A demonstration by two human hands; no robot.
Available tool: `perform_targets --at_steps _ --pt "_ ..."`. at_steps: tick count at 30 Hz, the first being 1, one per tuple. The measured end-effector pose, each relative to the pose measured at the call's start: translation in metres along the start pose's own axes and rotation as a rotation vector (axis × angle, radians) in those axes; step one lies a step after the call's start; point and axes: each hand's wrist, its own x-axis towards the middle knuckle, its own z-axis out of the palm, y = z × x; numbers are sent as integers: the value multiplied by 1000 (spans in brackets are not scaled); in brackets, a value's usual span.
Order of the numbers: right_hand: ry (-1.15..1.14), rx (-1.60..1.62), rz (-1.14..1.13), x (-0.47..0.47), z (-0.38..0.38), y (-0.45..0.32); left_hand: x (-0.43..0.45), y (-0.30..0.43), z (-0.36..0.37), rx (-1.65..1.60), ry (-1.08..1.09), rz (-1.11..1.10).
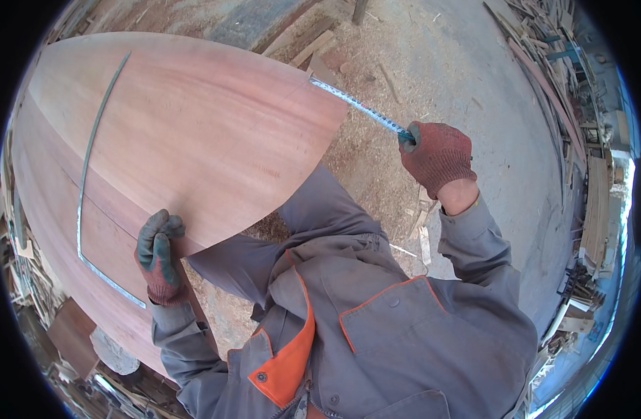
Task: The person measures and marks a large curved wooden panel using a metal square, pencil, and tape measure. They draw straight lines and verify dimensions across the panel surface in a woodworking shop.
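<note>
A broad reddish wooden sheet [210,136], probably veneer or plywood, spreads before me on the left. My right hand [438,154], in a red and grey work glove, grips a tape measure; its case is mostly hidden in the fist. The tape's blade [359,107] runs out to the sheet's far right edge. My left hand [162,256], gloved alike, is at the sheet's near edge with its fingers curled; whether it grips the wood I cannot tell. Left of that hand, a narrow bent measuring strip [85,173] lies across the wooden surface.
Sawdust and wood scraps [315,47] litter the floor beyond the sheet. Piles of boards and offcuts [550,68] line the right side. A brown panel [73,335] and a pale rounded block [113,352] are at the lower left. My legs [325,209] are close beneath the sheet's near edge.
</note>
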Motion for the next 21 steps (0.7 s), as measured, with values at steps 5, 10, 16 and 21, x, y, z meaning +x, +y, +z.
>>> perform_targets --at_steps 5,10,16,21 --pt "-16 -13 6 0 2 0 1 0 -2 15 -45 6" --pt "-48 -29 17 0 0 -2 1 0 -2 23 -41 -3" --pt "-62 -35 18 -1 -3 -5 1 1 -1 12 -34 -4" --pt "-72 -39 5 -3 -4 -8 0 0 -1 17 -10 -11"
